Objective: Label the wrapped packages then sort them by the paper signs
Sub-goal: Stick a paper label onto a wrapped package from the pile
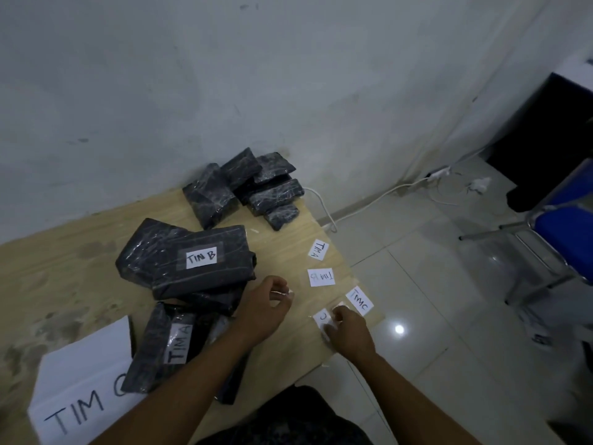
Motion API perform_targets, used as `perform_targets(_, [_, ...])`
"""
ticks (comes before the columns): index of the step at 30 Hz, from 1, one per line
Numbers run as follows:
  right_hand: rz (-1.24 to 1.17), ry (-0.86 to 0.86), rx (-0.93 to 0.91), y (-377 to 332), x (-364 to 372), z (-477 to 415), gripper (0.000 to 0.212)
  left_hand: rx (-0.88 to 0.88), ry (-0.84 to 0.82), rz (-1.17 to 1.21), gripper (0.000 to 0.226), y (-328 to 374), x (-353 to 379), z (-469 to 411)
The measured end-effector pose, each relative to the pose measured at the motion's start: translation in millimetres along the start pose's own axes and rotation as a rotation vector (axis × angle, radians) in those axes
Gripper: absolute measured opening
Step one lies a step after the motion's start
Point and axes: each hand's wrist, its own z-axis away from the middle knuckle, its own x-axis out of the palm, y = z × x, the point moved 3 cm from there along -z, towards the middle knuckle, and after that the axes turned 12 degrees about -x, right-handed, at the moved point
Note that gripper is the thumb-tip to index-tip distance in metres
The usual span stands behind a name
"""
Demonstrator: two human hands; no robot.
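Observation:
Black wrapped packages lie on a wooden table (64, 258). One labelled TIM B (200, 258) tops a near stack; another labelled TIM A (170, 342) lies in front of it. Several unlabelled packages (253, 187) are piled at the far corner. Small paper labels lie along the right edge: TIM A (318, 249), TIM B (321, 277) and TIM C (360, 300). My right hand (348, 332) pinches a taped label (322, 317) at the table edge. My left hand (266, 303) pinches the other end of the clear tape (287, 293).
A large white paper sign reading TIM C (80, 390) lies at the near left. A white cable (359, 203) runs along the tiled floor to the right. A blue chair (558, 226) stands at the right. A wall backs the table.

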Motion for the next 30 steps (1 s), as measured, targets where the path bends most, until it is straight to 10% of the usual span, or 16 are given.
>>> perform_targets(17, [0.162, 0.037, -0.034, 7.5, 24.0, -28.4, 0.015, -0.063, 0.016, 0.042, 0.018, 15.3, -9.6, -29.7])
perform_targets(30, [-0.206, 0.119, -0.191, -16.2, -39.0, -38.9, 0.035, -0.071, -0.019, 0.205, 0.015, 30.3, -22.8, -44.0])
